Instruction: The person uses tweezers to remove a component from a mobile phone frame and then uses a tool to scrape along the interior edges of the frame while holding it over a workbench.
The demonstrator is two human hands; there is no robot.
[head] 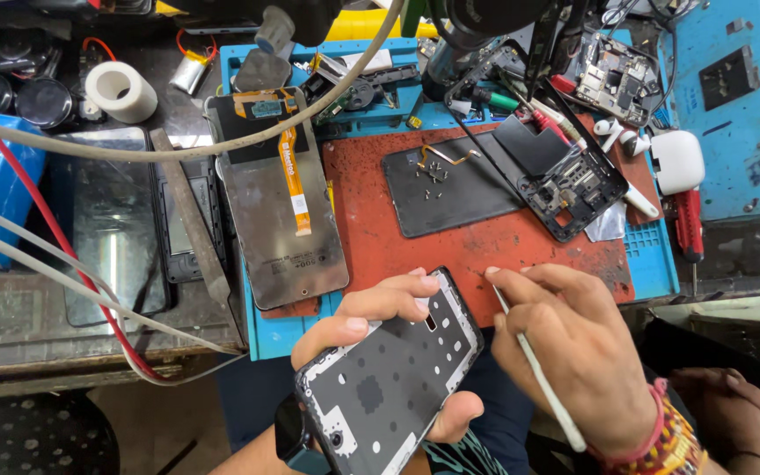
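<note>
My left hand [371,321] grips a stripped black phone frame [389,378] at the bottom centre, fingers around its top and lower right edges. A dark watch sits on that wrist. My right hand [573,352] pinches thin white tweezers [534,365] like a pen, their tip near the frame's upper right corner. Beads and bands circle the right wrist. Behind the hands lies a red work mat [485,242] on a blue tray [653,255].
A phone screen panel [279,202] with an orange flex cable lies face down at left. A black back cover [450,185] holds several tiny screws. A phone midframe [573,189], circuit board [613,79], white earbud case [677,163], tape roll [120,91] and cables crowd the bench.
</note>
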